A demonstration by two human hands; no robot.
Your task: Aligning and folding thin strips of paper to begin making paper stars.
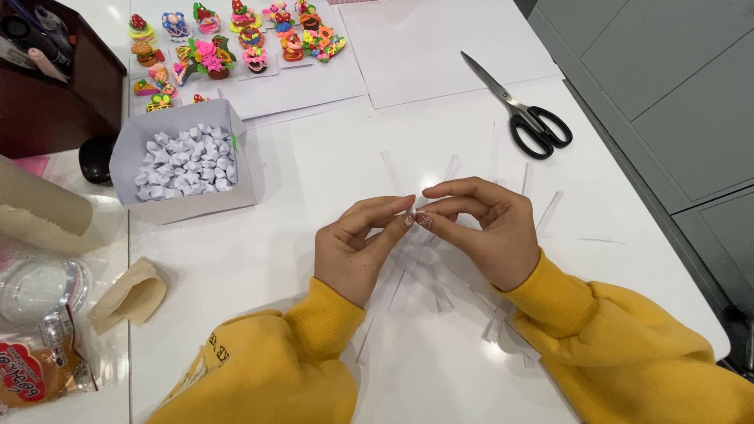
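I see my left hand (357, 247) and right hand (483, 228) meeting fingertip to fingertip, both pinching a narrow white paper strip (414, 210). I judge a fold is under way; next it needs a firm crease without slipping. Loose strips (440, 294) lie just beneath my hands on the counter (314, 173). The fold itself is hidden behind my fingers, and the strip is too small to read.

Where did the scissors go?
The black-handled scissors lie on the white table in the upper right of the head view, beyond the right hand, blades pointing toward a sheet of white paper.
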